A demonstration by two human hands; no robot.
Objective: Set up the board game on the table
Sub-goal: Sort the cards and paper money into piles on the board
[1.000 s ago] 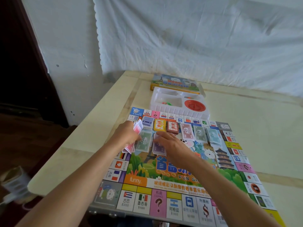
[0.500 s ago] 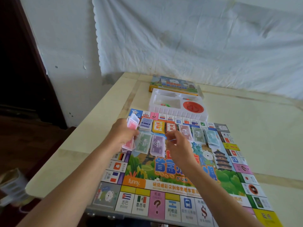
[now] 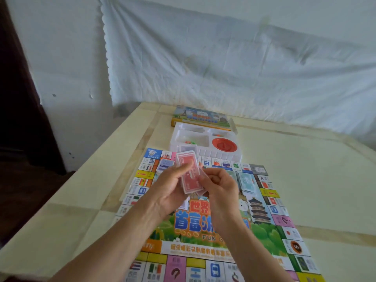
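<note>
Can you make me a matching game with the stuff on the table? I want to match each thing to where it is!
Things:
1. red money stack
2. white plastic tray
3. game box
4. game board

Places:
A. farthest back, near the hanging sheet
B. flat on the table under both hands
C. held up in the left hand, with the right hand touching it
D. between the box and the board

Pairs: 1-C, 2-D, 3-A, 4-B

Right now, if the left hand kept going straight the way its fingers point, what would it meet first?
Probably the right hand: the left hand points across the red cards toward it, though depth is unclear.
</note>
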